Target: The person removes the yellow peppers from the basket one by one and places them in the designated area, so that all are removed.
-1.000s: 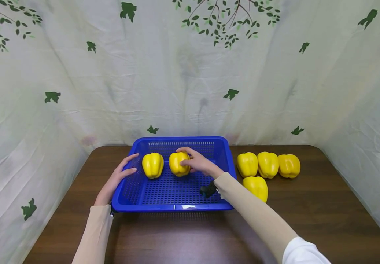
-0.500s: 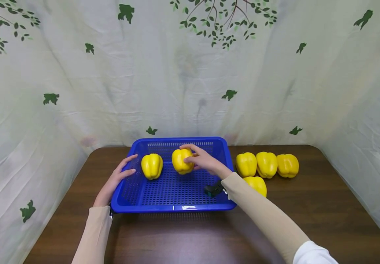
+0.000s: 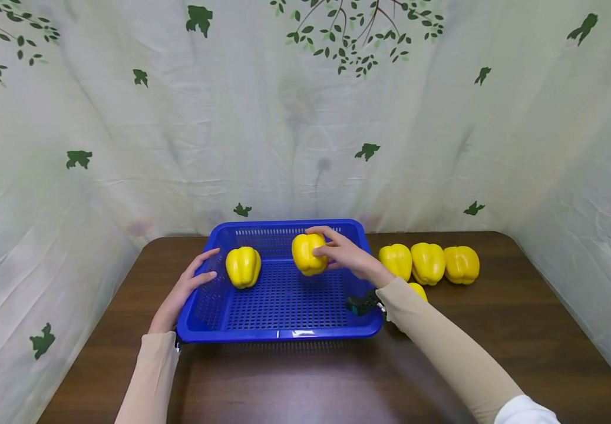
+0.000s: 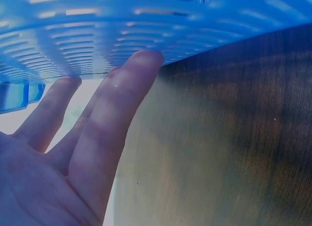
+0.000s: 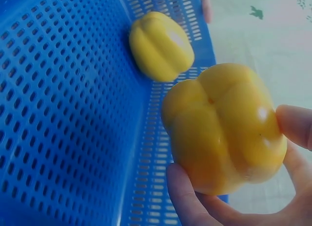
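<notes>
My right hand [image 3: 344,253] grips a yellow bell pepper [image 3: 309,254] between thumb and fingers, over the right half of the blue plastic basket [image 3: 278,335]. In the right wrist view this bell pepper [image 5: 226,128] is close up, apart from the basket floor. A second yellow bell pepper [image 3: 243,267] lies inside the basket at the left. At the basket's left rim rests my left hand [image 3: 180,291]. The left wrist view shows fairly straight fingers [image 4: 105,133] touching the slotted outer wall.
Several yellow bell peppers [image 3: 428,264] lie on the brown wooden table [image 3: 522,330] right of the basket; my right forearm partly hides one. A black wrist camera [image 3: 362,303] hangs under the right wrist. A leaf-patterned white curtain [image 3: 305,147] surrounds the table.
My right hand has lifted the bell pepper off the basket floor and moved it to the right. The left hand and the other bell peppers have stayed in place.
</notes>
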Demonstrator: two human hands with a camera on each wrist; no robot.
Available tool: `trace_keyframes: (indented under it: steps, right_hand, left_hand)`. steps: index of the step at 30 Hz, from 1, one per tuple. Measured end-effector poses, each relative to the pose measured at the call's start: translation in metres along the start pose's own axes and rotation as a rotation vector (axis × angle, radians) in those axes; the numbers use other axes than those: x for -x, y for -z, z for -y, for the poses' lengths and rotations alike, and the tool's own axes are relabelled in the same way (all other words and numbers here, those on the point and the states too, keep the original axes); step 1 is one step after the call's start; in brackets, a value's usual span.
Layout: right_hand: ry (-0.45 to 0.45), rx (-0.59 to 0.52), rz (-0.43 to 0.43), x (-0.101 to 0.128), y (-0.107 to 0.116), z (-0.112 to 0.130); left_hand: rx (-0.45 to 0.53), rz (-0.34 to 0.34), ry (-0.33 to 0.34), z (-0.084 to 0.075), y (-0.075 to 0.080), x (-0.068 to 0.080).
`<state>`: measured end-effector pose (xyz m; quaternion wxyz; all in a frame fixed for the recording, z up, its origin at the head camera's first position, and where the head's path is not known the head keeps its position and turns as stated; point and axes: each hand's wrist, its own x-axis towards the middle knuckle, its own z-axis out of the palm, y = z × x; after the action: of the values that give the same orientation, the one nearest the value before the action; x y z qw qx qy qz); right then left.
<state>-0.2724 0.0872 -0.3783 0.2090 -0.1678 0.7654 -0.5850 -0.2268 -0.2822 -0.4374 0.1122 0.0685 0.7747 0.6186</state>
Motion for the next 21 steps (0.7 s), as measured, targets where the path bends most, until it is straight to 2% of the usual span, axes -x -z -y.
trace_keyframes:
  steps: [10,21]
  right_hand:
    - [0.013,-0.012,-0.020,0.016,0.020,-0.001]
    - [0.014,-0.005,-0.030,0.029,0.031,0.000]
  left_hand:
    - [-0.006,-0.002,0.006,-0.001,-0.001,0.001]
    - [0.002,0.001,0.001,-0.001,-0.001,0.000]
